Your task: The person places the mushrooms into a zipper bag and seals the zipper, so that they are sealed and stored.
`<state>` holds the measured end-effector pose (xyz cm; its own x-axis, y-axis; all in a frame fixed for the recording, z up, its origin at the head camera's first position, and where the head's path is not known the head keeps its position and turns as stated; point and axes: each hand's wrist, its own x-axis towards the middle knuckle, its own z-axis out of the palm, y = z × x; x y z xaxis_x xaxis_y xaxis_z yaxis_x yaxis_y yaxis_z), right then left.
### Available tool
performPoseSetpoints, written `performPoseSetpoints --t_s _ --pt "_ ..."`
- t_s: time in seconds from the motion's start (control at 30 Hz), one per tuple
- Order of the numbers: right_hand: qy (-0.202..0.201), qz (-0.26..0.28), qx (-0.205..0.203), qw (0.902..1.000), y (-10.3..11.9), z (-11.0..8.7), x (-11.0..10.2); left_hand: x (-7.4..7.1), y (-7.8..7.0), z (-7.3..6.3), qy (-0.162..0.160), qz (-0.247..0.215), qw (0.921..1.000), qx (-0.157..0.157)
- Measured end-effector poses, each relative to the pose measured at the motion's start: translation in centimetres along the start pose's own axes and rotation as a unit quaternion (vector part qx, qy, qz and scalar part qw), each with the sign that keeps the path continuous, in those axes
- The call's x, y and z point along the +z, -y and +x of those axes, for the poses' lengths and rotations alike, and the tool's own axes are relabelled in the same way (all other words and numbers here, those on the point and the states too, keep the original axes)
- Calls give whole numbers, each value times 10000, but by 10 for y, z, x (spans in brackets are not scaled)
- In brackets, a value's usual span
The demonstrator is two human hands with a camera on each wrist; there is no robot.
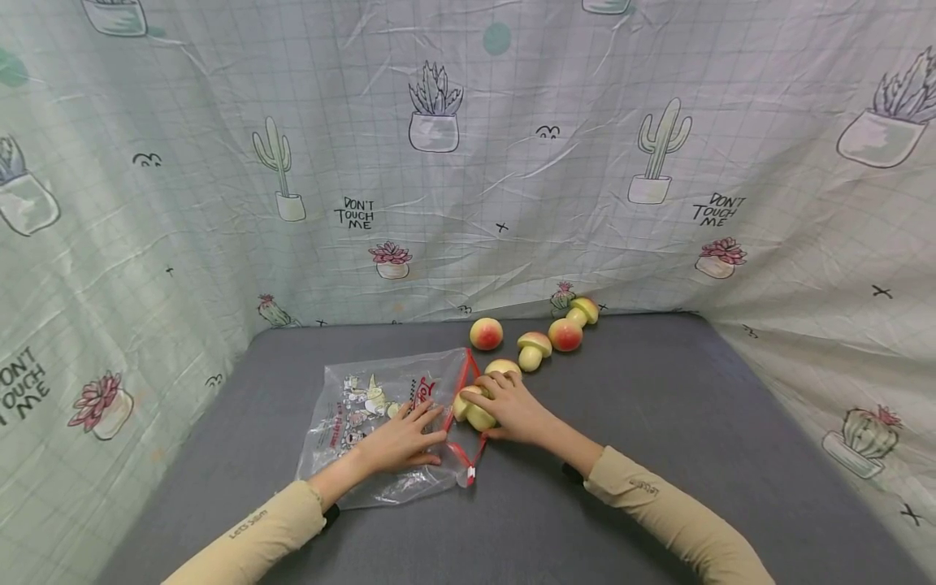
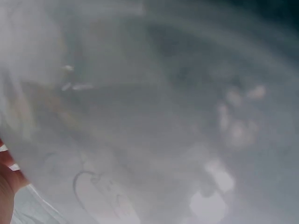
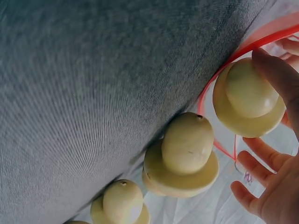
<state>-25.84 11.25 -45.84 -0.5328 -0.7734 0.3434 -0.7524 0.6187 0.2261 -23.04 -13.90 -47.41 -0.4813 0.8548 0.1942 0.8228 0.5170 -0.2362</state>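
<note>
A clear plastic drawstring bag [image 1: 332, 422] with a red cord round its mouth lies flat on the dark tabletop. My left hand [image 1: 405, 440] rests on its printed face, fingers spread; only a bit of that hand [image 2: 7, 184] shows in the left wrist view, where hazy plastic fills most of the picture. At the bag's mouth my right hand [image 1: 519, 410] grips a yellow toy mushroom [image 1: 478, 416], its stem and cap showing between thumb and fingers in the right wrist view. Just beyond it sits another mushroom [image 1: 503, 370], partly hidden by the fingers.
Several more red-and-yellow mushrooms lie toward the back: one [image 1: 486, 334] behind the bag's mouth, and a slanting row with one on its side [image 1: 534, 349], a red-capped one [image 1: 566, 334] and a far one [image 1: 584, 311]. A cactus-print cloth [image 1: 468, 195] hangs behind the table.
</note>
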Motion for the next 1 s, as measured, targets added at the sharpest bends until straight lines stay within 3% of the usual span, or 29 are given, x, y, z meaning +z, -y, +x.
performPoseSetpoints --t_s 0.23,0.4,0.53,0.77,1.0 --pt "49 175 11 9998 6 -1 -2 -3 2 0 12 -207 9998 13" --pt "54 150 -1 9999 8 -3 0 -2 5 0 -191 -233 9995 56" --pt "94 134 1 9999 9 -5 0 -1 7 0 -461 56 9988 149" --pt "43 -142 116 9998 8 -5 1 1 8 2 -841 977 9914 243" --pt "-126 -316 261 9991 6 -6 3 0 7 4 -955 1264 9869 290"
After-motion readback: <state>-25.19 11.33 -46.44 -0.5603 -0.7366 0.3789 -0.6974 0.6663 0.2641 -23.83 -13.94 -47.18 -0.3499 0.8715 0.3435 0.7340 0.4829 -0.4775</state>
